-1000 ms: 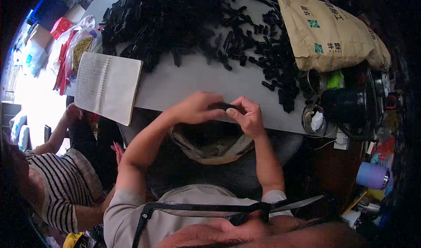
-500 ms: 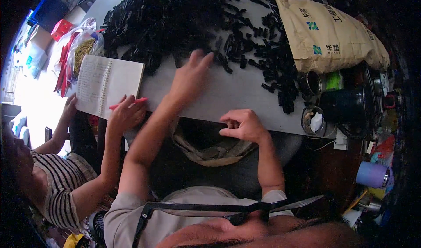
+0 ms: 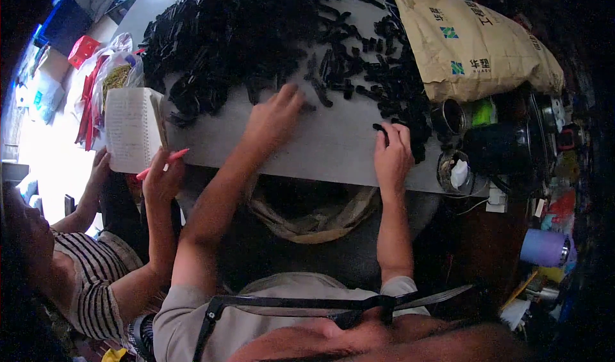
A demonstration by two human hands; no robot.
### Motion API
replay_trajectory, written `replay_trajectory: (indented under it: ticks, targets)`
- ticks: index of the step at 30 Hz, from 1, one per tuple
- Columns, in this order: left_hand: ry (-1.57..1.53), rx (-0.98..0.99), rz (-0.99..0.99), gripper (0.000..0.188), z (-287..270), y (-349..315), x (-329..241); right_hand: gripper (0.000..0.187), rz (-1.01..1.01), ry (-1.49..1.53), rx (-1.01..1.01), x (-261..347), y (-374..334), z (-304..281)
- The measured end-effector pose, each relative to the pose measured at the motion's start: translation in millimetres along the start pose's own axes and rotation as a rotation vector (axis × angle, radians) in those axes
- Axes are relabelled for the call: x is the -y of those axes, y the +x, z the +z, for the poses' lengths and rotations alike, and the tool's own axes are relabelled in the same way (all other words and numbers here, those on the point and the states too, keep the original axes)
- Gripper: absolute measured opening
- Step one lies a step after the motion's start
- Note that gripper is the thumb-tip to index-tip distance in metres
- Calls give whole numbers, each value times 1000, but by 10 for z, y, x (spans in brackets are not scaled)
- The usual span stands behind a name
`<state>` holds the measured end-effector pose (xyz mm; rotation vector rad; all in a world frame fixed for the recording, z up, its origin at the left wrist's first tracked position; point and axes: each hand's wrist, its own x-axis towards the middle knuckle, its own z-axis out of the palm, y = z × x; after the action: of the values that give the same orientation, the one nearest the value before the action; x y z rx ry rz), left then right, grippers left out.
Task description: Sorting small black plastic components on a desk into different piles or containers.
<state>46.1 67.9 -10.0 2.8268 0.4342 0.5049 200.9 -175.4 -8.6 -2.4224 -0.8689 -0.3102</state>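
Observation:
A large heap of small black plastic pieces (image 3: 224, 41) covers the far part of the pale table (image 3: 320, 144). At the heap's near edge is my left hand (image 3: 272, 122), its fingers bent down toward the pieces and blurred by motion. Whether it holds one cannot be made out. Farther right, my right hand (image 3: 394, 157) is closed at the fingertips on a small black plastic piece (image 3: 378, 128), beside the right-hand strip of loose pieces. An open sack (image 3: 307, 234) hangs below the table's near edge, in front of my body.
On the left a co-worker's hand (image 3: 163, 179) holds a red pen (image 3: 174, 159) by a spiral notebook (image 3: 133, 128). A tan printed sack (image 3: 480, 48) lies at the far right. A metal cup (image 3: 450, 117) and a jar (image 3: 456, 173) stand by the table's right edge.
My right hand has moved forward from over the near edge to the loose pieces on the right. My left hand remains at the heap's edge. The co-worker's notebook has tilted.

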Motion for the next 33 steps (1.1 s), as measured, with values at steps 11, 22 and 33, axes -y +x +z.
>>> replay_trajectory:
  ticks: [11, 22, 33]
  targets:
    - [-127, -138, 19, 20, -119, -167, -33, 21, -70, 110, 23, 108, -48, -11]
    - [-460, -194, -107, 35, -141, -223, -130, 16, -131, 459, 29, 77, -138, 68]
    - [-943, -34, -277, 27, -83, -291, -361, 24, 104, 736, 184, 216, -212, 98]
